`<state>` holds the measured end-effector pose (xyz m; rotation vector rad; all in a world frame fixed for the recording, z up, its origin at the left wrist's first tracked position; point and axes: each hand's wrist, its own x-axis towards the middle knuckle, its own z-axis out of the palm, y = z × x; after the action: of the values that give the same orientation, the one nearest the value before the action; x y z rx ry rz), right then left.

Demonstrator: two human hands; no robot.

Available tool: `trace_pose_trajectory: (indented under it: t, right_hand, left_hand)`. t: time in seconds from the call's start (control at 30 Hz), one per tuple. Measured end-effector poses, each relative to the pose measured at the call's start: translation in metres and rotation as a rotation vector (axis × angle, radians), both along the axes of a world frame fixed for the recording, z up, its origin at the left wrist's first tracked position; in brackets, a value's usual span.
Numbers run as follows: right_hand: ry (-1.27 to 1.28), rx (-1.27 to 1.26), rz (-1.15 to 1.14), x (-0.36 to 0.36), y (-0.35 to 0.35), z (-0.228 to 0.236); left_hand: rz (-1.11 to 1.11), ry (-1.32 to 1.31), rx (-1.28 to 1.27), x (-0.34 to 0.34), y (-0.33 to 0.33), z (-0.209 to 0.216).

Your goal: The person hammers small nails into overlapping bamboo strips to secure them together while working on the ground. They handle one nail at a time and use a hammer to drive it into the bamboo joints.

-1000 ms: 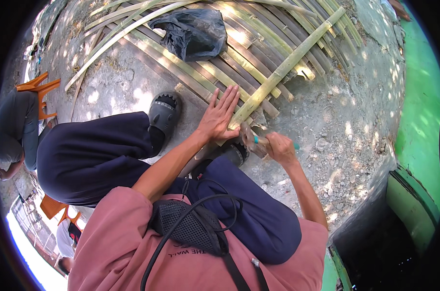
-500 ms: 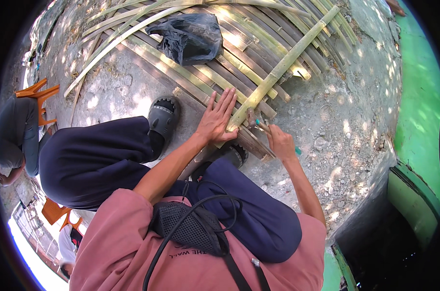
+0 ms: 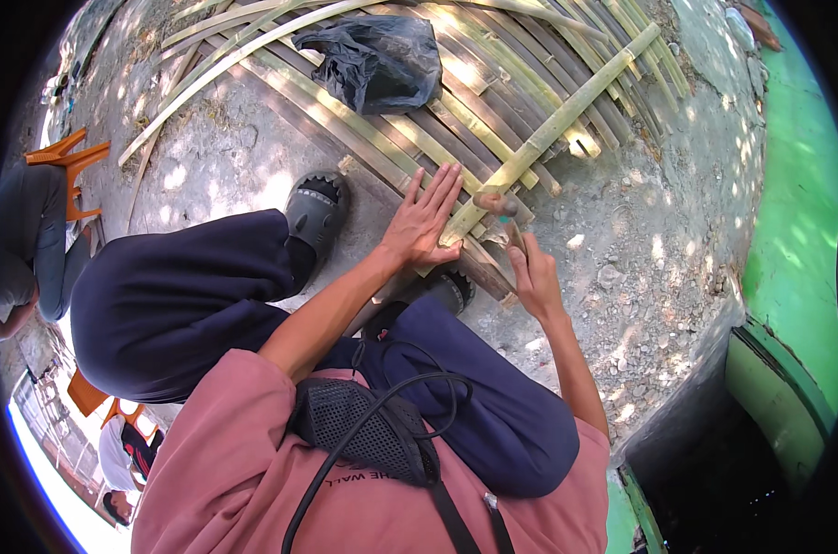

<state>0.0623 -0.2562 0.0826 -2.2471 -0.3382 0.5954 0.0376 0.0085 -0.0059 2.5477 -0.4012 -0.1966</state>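
My left hand (image 3: 421,222) lies with fingers stretched over the bamboo slats (image 3: 428,143), its thumb reaching the near end of a split bamboo pole (image 3: 566,113). That pole slants across the ends of the slats. In my right hand (image 3: 536,280) is the wooden handle of a hammer (image 3: 494,203) with a bit of teal on it. The hammer's head is over the pole, close to its near end; I cannot tell whether it touches. Any nail there is too small to make out.
A crumpled black plastic bag (image 3: 386,66) rests on the slats. My dark clog (image 3: 317,217) stands on the rough concrete ground beside them. At left, a person (image 3: 26,231) sits on an orange plastic chair (image 3: 75,168). A green wall (image 3: 795,194) runs along the right.
The hammer has come up and its head now shows larger over the pole. My right hand has risen slightly and turned. My left hand stays in place on the slats; the view has shifted a little.
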Motion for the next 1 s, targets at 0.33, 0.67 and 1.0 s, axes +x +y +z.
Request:
trace_pose_trajectory:
  t: [0.33,0.67,1.0]
  right_hand:
    - [-0.230,-0.033,0.058,0.028,0.034,0.049]
    - [-0.107,-0.017,-0.027,0.040,0.059,0.072]
    - [-0.041,-0.221,-0.020,-0.034,0.007,0.011]
  left_hand:
    - [0.115,-0.008,-0.013,-0.007,0.000,-0.006]
    - [0.128,-0.037,0.008,-0.008,0.007,-0.012]
    - [0.117,-0.035,0.016,-0.009,0.004,-0.013]
